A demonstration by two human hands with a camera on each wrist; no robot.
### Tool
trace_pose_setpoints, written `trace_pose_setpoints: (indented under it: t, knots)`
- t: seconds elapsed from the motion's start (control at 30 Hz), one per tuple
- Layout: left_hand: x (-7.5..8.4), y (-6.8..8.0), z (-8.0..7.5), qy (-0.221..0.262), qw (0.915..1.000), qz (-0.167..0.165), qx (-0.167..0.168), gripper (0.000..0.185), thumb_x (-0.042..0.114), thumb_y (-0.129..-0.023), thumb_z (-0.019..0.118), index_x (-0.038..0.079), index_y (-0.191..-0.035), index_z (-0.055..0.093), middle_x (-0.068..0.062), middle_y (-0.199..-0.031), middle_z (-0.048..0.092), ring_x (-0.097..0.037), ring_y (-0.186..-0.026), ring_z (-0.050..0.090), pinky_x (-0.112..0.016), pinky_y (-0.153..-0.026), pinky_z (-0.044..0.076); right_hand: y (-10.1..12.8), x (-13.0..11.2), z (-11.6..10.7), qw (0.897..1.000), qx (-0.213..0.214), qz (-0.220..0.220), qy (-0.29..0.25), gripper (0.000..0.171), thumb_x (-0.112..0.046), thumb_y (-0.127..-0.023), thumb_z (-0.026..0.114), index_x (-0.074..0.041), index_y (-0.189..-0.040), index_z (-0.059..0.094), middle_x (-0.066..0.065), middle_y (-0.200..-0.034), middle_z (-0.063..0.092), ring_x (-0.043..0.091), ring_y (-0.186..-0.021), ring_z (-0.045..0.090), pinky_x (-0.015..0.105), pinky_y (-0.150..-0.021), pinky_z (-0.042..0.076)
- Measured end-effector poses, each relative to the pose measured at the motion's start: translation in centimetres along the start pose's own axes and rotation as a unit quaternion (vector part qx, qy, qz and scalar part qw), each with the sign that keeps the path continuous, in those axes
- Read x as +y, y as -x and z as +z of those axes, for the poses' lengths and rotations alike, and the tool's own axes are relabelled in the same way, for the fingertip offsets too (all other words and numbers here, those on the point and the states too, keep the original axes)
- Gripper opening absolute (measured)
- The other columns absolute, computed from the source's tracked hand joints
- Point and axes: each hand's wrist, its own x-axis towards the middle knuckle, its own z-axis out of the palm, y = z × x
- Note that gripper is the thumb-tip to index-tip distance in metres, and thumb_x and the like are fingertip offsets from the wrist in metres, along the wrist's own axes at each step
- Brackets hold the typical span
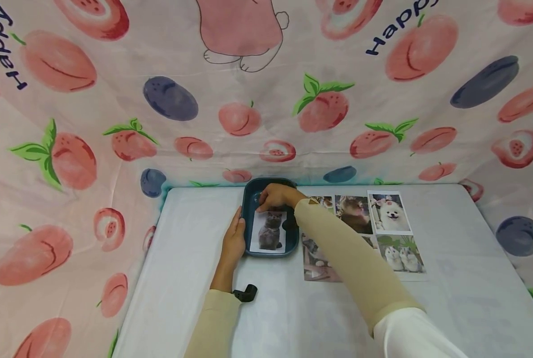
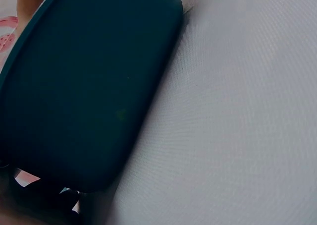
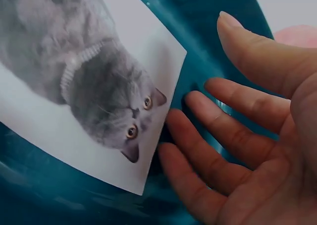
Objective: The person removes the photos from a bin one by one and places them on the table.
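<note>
A dark teal tray (image 1: 270, 255) is at the far side of the table, and a cat photo (image 1: 269, 233) lies in it. My left hand (image 1: 233, 238) holds the tray by its left side. In the left wrist view the tray's smooth outer surface (image 2: 89, 86) fills much of the picture, with dark fingers at the lower left corner. My right hand (image 1: 277, 195) is over the far half of the tray. In the right wrist view its fingers (image 3: 223, 131) are spread and loosely bent, fingertips right at the photo's edge beside the cat's ears.
Several animal photos lie in rows right of the tray, among them a white dog (image 1: 390, 214) and two small grey animals (image 1: 400, 257). My right forearm (image 1: 351, 248) covers part of them. A fruit-print cloth (image 1: 293, 164) rises behind the white table (image 1: 463, 298).
</note>
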Motion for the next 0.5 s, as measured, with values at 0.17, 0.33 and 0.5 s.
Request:
trace_pose_setpoints:
  t: [0.17, 0.33, 0.5]
  knots:
    - [0.02, 0.02, -0.02, -0.002, 1.0000, 0.003, 0.000, 0.050, 0.043, -0.111, 0.034, 0.037, -0.161, 0.030, 0.004, -0.168, 0.030, -0.030, -0.156, 0.024, -0.058, -0.126, 0.021, -0.04, 0.21, 0.39, 0.999, -0.020, 0.024, -0.031, 0.049, -0.033, -0.091, 0.079, -0.006, -0.130, 0.068, 0.010, -0.116, 0.072, 0.019, -0.095, 0.066, 0.037, -0.087, 0.060]
    - [0.02, 0.05, -0.07, -0.005, 1.0000, 0.000, -0.003, 0.050, 0.045, -0.111, 0.034, 0.040, -0.160, 0.030, 0.003, -0.168, 0.029, -0.030, -0.156, 0.024, -0.058, -0.126, 0.021, 0.26, 0.28, 0.44, 1.000, -0.012, -0.005, -0.023, 0.035, -0.032, -0.090, 0.079, -0.009, -0.117, 0.076, 0.005, -0.106, 0.072, 0.015, -0.085, 0.061, 0.028, -0.074, 0.055]
    - [-0.03, 0.02, -0.08, -0.009, 1.0000, -0.001, 0.001, 0.049, 0.047, -0.111, 0.034, 0.044, -0.159, 0.030, 0.004, -0.168, 0.030, -0.028, -0.157, 0.024, -0.056, -0.127, 0.020, 0.79, 0.19, 0.18, 0.998, -0.015, -0.037, -0.046, 0.021, -0.027, -0.090, 0.079, -0.013, -0.106, 0.079, 0.001, -0.099, 0.073, 0.014, -0.082, 0.058, 0.025, -0.070, 0.051]
